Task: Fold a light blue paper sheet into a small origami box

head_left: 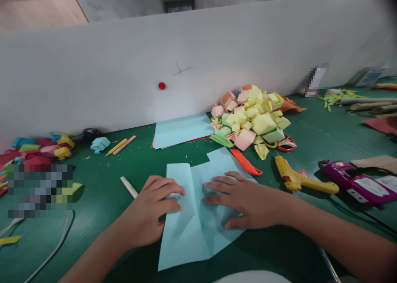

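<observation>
A light blue sheet of paper (pixel 186 241) with an upright crease lies in front of me, its left flap raised a little. My left hand (pixel 155 204) holds the flap's left edge, fingers over the top and the thumb partly hidden at the edge. Spread flat on the paper to the right of the crease is my right hand (pixel 238 196), open. The sheet overlaps more blue paper (pixel 220 153) behind it. An orange-red cutter (pixel 246 162) lies at the paper's upper right. Beside my left hand is a whitish stick (pixel 128 186).
Folded paper pieces (pixel 254 117) are heaped at the back right, near blue sheets (pixel 182 130). A yellow glue gun (pixel 297 177) and a purple device (pixel 359 181) lie right. Pencils (pixel 120 146), a folded blue piece (pixel 99 144) and a cable (pixel 58 250) are left. A white partition (pixel 108 72) stands behind.
</observation>
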Tool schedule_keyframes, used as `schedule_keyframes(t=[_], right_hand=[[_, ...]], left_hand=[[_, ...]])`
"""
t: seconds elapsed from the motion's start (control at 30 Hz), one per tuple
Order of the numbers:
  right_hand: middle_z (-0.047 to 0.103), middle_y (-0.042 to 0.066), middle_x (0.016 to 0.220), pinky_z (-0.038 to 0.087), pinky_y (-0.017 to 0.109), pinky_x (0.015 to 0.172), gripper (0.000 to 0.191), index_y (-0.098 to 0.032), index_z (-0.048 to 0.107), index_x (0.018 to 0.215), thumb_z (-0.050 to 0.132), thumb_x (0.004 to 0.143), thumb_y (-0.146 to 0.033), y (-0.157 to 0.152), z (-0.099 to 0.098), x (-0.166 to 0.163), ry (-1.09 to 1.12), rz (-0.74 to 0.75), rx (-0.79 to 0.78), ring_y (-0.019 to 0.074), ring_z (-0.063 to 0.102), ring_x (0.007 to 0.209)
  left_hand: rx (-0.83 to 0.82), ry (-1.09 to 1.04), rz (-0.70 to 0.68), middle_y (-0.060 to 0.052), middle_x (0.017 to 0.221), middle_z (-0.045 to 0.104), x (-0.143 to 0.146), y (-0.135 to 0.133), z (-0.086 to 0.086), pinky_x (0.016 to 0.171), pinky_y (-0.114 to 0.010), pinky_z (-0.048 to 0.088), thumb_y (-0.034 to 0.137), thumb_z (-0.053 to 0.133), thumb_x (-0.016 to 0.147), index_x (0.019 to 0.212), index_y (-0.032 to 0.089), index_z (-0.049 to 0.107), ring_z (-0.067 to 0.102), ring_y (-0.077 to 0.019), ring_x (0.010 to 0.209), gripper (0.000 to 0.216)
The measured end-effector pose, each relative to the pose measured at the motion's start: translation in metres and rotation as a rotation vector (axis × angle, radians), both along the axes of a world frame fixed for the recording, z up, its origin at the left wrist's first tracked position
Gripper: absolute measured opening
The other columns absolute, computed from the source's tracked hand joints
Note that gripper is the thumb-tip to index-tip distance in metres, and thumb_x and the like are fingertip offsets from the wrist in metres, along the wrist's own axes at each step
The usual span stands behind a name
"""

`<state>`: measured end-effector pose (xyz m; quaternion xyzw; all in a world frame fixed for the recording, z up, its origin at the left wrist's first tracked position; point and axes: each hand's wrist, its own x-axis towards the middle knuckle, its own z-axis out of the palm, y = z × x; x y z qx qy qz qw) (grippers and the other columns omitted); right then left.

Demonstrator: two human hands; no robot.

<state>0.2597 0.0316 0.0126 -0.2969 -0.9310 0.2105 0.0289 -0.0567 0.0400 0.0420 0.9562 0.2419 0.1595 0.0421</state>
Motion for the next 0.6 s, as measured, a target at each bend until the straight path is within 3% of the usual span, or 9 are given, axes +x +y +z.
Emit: schedule_keyframes(t=[0.17, 0.33, 0.5, 0.6], right_hand=[[0.047, 0.013, 0.157, 0.024, 0.065, 0.115, 0.049, -0.028, 0.056, 0.145, 0.055, 0.099, -0.047, 0.004, 0.000, 0.003, 0.015, -0.013, 0.143, 0.0372, 0.047, 0.139], [0.059, 0.011, 0.147, 0.036, 0.058, 0.109, 0.033, -0.026, 0.067, 0.130, 0.054, 0.101, -0.033, 0.007, 0.001, 0.003, -0.005, -0.035, 0.214, 0.0326, 0.057, 0.127], [0.057, 0.010, 0.149, 0.038, 0.056, 0.109, 0.036, -0.027, 0.066, 0.132, 0.054, 0.098, -0.027, 0.008, 0.000, 0.007, 0.001, -0.034, 0.186, 0.0315, 0.056, 0.129], [0.052, 0.007, 0.154, 0.034, 0.057, 0.113, 0.052, -0.029, 0.060, 0.141, 0.054, 0.091, -0.017, 0.009, 0.003, 0.014, -0.002, -0.017, 0.115, 0.0321, 0.050, 0.136]], left_hand=[[-0.079, 0.030, 0.073, -0.007, 0.128, 0.068, -0.018, -0.010, -0.024, 0.102, -0.044, 0.038, 0.000, 0.050, 0.082, 0.093, 0.021, 0.064, 0.058, -0.0256, 0.124, 0.028], [-0.067, 0.163, -0.006, -0.009, 0.147, 0.058, -0.011, -0.007, -0.033, 0.105, -0.046, 0.040, 0.018, 0.059, 0.091, 0.138, 0.027, 0.056, 0.059, -0.0286, 0.125, 0.048], [-0.040, 0.215, -0.030, -0.005, 0.152, 0.054, -0.008, -0.006, -0.035, 0.108, -0.045, 0.038, 0.024, 0.063, 0.090, 0.144, 0.034, 0.053, 0.056, -0.0291, 0.130, 0.056], [-0.098, 0.176, -0.045, -0.004, 0.151, 0.056, -0.011, -0.004, -0.035, 0.108, -0.044, 0.040, 0.024, 0.064, 0.088, 0.145, 0.035, 0.052, 0.056, -0.0289, 0.132, 0.060]])
